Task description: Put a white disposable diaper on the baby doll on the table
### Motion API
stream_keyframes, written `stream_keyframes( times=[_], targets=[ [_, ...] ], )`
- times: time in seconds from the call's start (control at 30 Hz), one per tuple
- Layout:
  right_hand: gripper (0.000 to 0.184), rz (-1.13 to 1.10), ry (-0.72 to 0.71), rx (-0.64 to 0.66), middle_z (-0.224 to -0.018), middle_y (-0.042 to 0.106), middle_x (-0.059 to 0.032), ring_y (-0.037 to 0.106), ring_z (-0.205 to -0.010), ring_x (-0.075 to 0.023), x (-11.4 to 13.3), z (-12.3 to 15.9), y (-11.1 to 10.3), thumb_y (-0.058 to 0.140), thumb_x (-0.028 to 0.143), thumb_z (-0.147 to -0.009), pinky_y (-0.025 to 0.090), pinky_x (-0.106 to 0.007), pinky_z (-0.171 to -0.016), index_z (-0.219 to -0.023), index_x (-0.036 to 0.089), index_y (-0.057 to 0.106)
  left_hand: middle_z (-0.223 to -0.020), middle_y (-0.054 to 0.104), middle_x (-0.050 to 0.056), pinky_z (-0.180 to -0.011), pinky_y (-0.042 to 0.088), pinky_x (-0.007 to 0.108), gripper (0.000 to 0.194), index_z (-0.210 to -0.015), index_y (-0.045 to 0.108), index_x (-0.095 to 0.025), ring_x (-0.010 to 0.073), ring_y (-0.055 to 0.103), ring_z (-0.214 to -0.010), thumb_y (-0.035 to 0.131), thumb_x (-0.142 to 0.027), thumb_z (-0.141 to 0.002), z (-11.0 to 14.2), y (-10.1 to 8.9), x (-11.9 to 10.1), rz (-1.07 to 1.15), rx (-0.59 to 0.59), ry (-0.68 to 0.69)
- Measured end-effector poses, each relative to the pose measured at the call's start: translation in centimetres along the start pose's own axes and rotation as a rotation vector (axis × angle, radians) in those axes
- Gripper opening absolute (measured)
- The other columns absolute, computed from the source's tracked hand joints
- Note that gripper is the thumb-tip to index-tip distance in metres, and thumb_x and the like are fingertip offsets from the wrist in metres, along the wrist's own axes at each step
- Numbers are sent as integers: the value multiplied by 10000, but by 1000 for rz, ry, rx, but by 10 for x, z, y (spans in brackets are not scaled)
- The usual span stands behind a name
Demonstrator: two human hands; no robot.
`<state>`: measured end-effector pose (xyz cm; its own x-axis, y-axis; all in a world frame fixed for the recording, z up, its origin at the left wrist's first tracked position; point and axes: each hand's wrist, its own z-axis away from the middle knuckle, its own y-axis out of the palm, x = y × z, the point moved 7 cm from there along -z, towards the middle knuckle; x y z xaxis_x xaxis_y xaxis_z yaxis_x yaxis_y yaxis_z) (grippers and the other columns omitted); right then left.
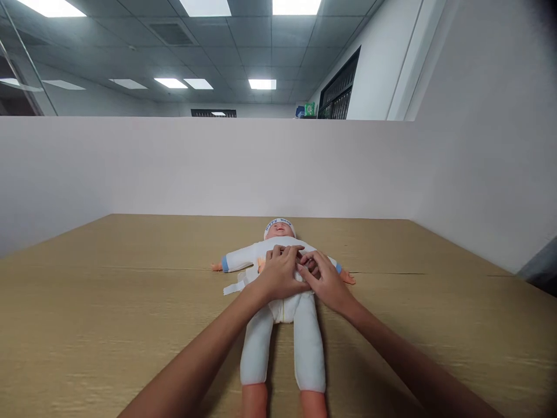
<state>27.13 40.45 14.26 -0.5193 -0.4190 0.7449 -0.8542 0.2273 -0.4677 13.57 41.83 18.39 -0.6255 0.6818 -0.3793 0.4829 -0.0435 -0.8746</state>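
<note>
A baby doll (282, 241) in a white outfit with blue cuffs and a printed white cap lies on its back, legs towards me. Around its hips is a white diaper (284, 310). One fastening tab (235, 287) of the diaper sticks out loose on the left. My left hand (282, 273) rests on the doll's belly over the diaper's front, fingers stretched out. At the right side of the waist my right hand (321, 278) has its fingers bent together in a pinch at the diaper's edge. What lies between those fingertips is mostly hidden.
The doll lies on a wood-patterned tabletop (108, 313) with a seam across it. A low white partition (261, 168) closes off the back, and a white wall (487, 151) rises on the right. A dark object (542, 270) shows at the right edge.
</note>
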Motion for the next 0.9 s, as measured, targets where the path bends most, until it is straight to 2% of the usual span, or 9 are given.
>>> stream_keyframes(
  times=[0.1,0.17,0.23,0.3,0.4,0.57,0.73,0.83,0.9],
  targets=[
    [373,33,-176,9,-1449,639,-95,548,-1393,-271,12,28,-2,492,458,-1095,421,-454,-1215,-1379,256,622,-1473,667,102,-1182,396,619,933,-1571,462,-251,412,475,-1382,905,-427,-768,0,-6,8,153,65,-1],
    [483,108,-309,78,-1645,519,-71,419,-1561,-259,16,43,3,442,421,-1134,314,-483,-1330,-1599,298,484,-1479,653,110,-1181,426,601,972,-1584,450,-277,400,495,-1398,923,-466,-756,0,-12,13,290,102,3],
    [568,187,-378,138,-1745,410,-46,314,-1640,-255,13,50,7,422,409,-1148,258,-506,-1371,-1704,320,348,-1522,615,119,-1196,453,548,894,-1563,464,-285,357,527,-1421,891,-509,-811,4,-20,16,474,97,37],
    [591,225,-398,160,-1772,373,-44,281,-1662,-252,9,52,8,393,405,-1158,251,-518,-1380,-1734,315,293,-1547,591,115,-1215,461,480,684,-1494,518,-273,301,556,-1432,795,-524,-922,14,-29,24,617,22,59],
    [589,242,-404,155,-1767,381,-56,315,-1649,-254,9,49,7,368,405,-1164,288,-532,-1367,-1739,308,283,-1520,614,92,-1225,447,452,443,-1398,584,-264,270,578,-1404,641,-520,-1040,41,-39,51,566,-150,-11],
    [543,301,-394,106,-1680,481,-87,423,-1569,-283,19,45,3,373,402,-1161,377,-541,-1306,-1694,306,397,-1323,690,110,-1130,472,509,374,-1239,624,-231,315,605,-1247,543,-542,-1048,102,-43,113,197,-295,-203],
    [411,396,-364,-16,-1517,589,-112,521,-1427,-316,51,31,2,428,378,-1149,414,-550,-1220,-1506,292,611,-1114,707,126,-1005,455,502,328,-1034,605,-211,346,620,-1104,544,-531,-1000,123,-32,138,-93,-209,-275],
    [284,395,-339,-28,-1295,664,-117,604,-1215,-302,76,13,15,485,358,-1124,470,-496,-1081,-1291,240,683,-973,713,99,-959,421,477,293,-908,594,-224,338,628,-998,585,-514,-943,119,-24,145,-54,-114,-374],
    [159,367,-276,42,-1132,675,-86,625,-1058,-268,83,-2,29,543,316,-1084,482,-431,-955,-1146,221,654,-849,691,72,-874,416,428,317,-801,586,-226,298,608,-866,624,-529,-886,115,-21,151,42,-63,-437]
  ],
)
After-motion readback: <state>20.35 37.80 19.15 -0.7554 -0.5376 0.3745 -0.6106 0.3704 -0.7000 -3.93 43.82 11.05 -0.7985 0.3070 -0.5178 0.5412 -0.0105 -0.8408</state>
